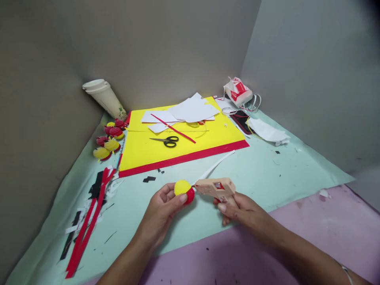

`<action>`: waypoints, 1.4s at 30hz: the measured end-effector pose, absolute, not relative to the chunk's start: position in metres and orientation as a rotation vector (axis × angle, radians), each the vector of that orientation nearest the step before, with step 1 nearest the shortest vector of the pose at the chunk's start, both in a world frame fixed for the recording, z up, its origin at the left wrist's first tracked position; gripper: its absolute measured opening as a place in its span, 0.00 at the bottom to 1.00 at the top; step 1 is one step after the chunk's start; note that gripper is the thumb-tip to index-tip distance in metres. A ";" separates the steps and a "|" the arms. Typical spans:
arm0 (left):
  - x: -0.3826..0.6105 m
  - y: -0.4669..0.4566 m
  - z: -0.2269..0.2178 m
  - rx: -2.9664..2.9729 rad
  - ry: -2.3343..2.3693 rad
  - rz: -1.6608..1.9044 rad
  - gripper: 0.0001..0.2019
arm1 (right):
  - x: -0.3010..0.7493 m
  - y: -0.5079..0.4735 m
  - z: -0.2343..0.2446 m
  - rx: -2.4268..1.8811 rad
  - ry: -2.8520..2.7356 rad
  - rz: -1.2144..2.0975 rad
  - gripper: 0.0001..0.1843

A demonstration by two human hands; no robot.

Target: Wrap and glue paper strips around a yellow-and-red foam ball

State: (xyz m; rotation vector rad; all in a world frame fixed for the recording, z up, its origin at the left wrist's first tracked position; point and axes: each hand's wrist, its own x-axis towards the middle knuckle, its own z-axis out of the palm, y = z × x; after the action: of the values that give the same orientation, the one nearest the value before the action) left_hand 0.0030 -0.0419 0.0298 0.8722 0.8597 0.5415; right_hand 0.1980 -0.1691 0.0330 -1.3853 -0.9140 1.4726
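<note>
Between the thumb and fingers of my left hand [166, 208] is a small round yellow and red ball [183, 187] with a ridged surface. My right hand [240, 208] is wrapped round the handle of a beige glue gun [214, 187]. The gun's nozzle points left and meets, or nearly meets, the right side of the ball; I cannot tell if they touch. A narrow white strip [218, 164] lies behind the nozzle, running up to the right.
Behind my hands lies a yellow sheet [142, 152] with a red border, bearing scissors [170, 141], white paper [192, 109] and a red strip [178, 130]. At left are several red and yellow pieces [111, 144], a tilted cup [103, 97] and red strips [89, 227]. A phone [241, 120] and crumpled tissue [268, 131] lie right.
</note>
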 end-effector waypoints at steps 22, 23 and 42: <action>0.000 -0.040 0.026 0.889 0.844 0.536 0.21 | 0.199 -0.170 0.030 -1.388 -0.890 1.451 0.23; 0.001 -0.040 0.026 0.889 0.846 0.536 0.22 | 0.199 -0.170 0.030 -1.386 -0.898 1.445 0.23; 0.000 -0.040 0.030 0.886 0.875 0.561 0.23 | 0.201 -0.169 0.029 -1.464 -0.844 1.413 0.23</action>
State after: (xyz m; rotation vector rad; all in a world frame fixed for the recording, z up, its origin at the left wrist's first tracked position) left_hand -0.0003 -0.0397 0.0296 0.8865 0.8754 0.5613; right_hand 0.2010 -0.1695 0.0285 -1.4639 -0.8443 1.4126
